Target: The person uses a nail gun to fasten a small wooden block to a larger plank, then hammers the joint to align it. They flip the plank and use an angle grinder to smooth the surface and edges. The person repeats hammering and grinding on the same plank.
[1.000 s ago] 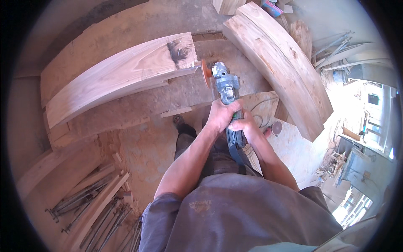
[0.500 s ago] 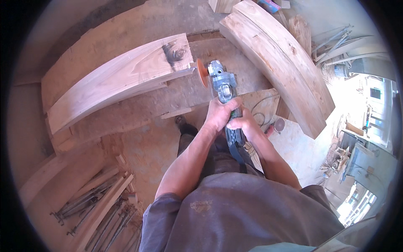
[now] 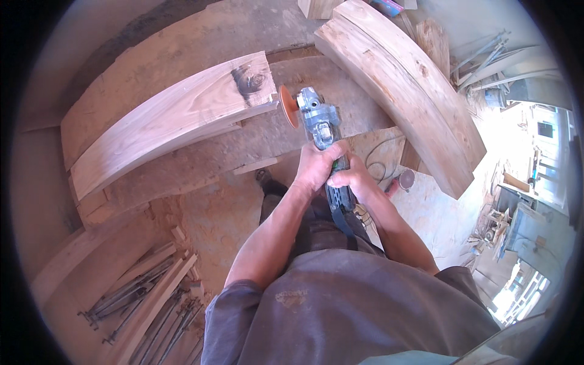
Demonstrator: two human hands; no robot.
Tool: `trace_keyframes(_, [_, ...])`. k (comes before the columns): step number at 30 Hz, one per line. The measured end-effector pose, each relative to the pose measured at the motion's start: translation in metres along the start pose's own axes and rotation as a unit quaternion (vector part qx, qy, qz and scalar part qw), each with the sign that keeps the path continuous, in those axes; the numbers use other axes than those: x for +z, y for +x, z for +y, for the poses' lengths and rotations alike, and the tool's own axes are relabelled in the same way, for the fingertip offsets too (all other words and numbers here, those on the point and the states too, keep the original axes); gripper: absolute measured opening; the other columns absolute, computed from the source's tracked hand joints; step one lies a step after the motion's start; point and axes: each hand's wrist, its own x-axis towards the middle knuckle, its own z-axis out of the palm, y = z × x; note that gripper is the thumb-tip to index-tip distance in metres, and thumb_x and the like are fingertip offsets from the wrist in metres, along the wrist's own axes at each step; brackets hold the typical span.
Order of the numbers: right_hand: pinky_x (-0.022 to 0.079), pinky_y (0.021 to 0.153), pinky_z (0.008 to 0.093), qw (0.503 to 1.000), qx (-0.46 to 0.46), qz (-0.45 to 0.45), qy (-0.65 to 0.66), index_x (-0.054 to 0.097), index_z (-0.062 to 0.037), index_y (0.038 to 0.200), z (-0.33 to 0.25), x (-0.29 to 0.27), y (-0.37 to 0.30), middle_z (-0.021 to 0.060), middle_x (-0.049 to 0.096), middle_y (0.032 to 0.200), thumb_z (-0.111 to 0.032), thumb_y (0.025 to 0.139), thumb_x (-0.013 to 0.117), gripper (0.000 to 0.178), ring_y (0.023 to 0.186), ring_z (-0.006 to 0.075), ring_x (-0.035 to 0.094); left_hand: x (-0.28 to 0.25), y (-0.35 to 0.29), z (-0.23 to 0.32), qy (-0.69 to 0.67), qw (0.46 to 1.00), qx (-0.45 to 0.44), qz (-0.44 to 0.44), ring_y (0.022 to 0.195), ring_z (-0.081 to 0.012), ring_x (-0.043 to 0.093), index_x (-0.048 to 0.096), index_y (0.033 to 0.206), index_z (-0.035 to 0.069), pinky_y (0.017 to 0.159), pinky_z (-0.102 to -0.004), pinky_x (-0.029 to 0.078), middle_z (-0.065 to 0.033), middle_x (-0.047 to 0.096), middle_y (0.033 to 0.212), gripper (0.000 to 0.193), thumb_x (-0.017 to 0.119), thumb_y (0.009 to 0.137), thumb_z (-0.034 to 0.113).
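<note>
Both hands are closed round an angle grinder (image 3: 322, 121) with a grey metal head and a dark body. My left hand (image 3: 316, 165) wraps the body just behind the head, thumb across the top. Close behind it, my right hand (image 3: 354, 178) grips the rear part from the right side. An orange abrasive disc (image 3: 288, 107) stands on edge at the head's left. It is beside the right end of a pale wooden beam (image 3: 176, 118) with a dark knot; whether it touches the wood I cannot tell. The beam lies on a dusty workbench (image 3: 292, 70).
A second thick, two-part wooden piece (image 3: 401, 91) lies at the right of the bench. Below it, another disc tool (image 3: 406, 179) rests near a looped cable (image 3: 378, 163). Several metal clamps (image 3: 137, 289) and wooden strips (image 3: 155, 307) lie at lower left. Machinery (image 3: 524, 231) stands at far right.
The grinder's head and orange disc have shifted slightly left in the picture, as has the end of the beam. Both hands keep their hold on the grinder.
</note>
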Motion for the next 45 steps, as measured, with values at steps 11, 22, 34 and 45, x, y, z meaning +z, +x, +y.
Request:
trace_keyframes(11, [0.053,0.069,0.0279,0.998,-0.06,0.024,-0.004,0.065,0.004,0.11,0.0,0.01,-0.004,0.0053,0.067,0.087,-0.013,0.063,0.075,0.051,0.074,0.0138,0.066,0.001,-0.005,-0.003,0.013,0.999,0.028,0.013,0.074,-0.0132,0.065,0.072,0.093,0.0,0.068,-0.0324,0.054,-0.0056,0.071,0.084,0.027,0.077,0.086,0.025])
trace_keyframes(22, [0.057,0.077,0.0323,1.0,-0.005,0.007,0.019,0.063,0.003,0.117,0.008,-0.002,0.002,0.0089,0.069,0.094,-0.012,0.064,0.074,0.057,0.082,0.0185,0.07,0.001,0.001,-0.006,0.038,0.999,0.018,0.032,0.076,-0.0142,0.066,0.072,0.094,-0.001,0.071,-0.0334,0.055,-0.007,0.072,0.085,0.031,0.079,0.084,0.027])
trace_keyframes(34, [0.056,0.076,0.0313,0.997,-0.001,-0.056,0.058,0.068,0.0026,0.11,0.019,-0.009,0.006,0.0073,0.07,0.092,-0.013,0.065,0.072,0.049,0.082,0.0176,0.069,0.001,-0.004,0.003,0.145,0.986,0.046,0.065,0.077,-0.0177,0.071,0.074,0.094,-0.002,0.074,-0.0364,0.057,-0.0117,0.075,0.084,0.036,0.078,0.084,0.031])
trace_keyframes(45, [0.06,0.076,0.0342,0.99,0.003,-0.071,0.12,0.067,0.0055,0.11,0.016,-0.005,0.003,0.0117,0.072,0.09,-0.015,0.061,0.071,0.054,0.08,0.0226,0.072,0.003,-0.003,0.005,0.176,0.98,0.042,0.079,0.081,-0.0247,0.075,0.075,0.094,-0.004,0.079,-0.0387,0.058,-0.0157,0.077,0.085,0.039,0.077,0.084,0.034])
